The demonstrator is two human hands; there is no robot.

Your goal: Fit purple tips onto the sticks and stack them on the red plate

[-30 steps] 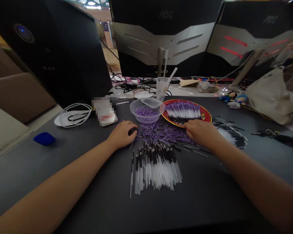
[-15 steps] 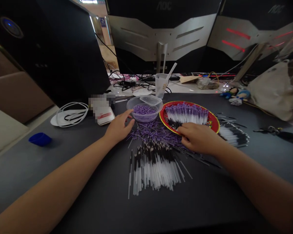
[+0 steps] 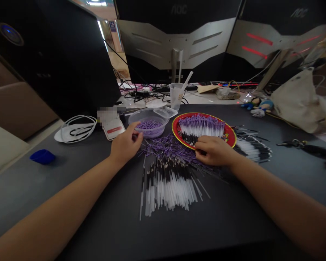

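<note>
My left hand (image 3: 126,143) reaches the front rim of a clear plastic bowl (image 3: 149,132) holding short purple sticks, and nothing shows in its fingers. A clear lid (image 3: 167,112) leans on the bowl's far rim. My right hand (image 3: 214,150) curls over thin black-tipped sticks at the front edge of a red plate with a gold rim (image 3: 229,132). Sticks with purple ends lie in a row on the plate. Loose purple-ended sticks (image 3: 168,148) spread between my hands. A heap of black-and-white tubes (image 3: 168,188) lies nearer me.
A further bundle of black-and-white tubes (image 3: 252,149) lies right of the plate. A phone (image 3: 114,128), white face mask (image 3: 76,129), blue object (image 3: 42,156), cup with straw (image 3: 177,96), cloth bag (image 3: 300,101), computer case (image 3: 51,54), and monitor backs (image 3: 176,43) surround the mat.
The plastic bowl has shifted left towards the phone, and my left hand has moved with it. My right hand has drawn closer to my body along the plate's front edge.
</note>
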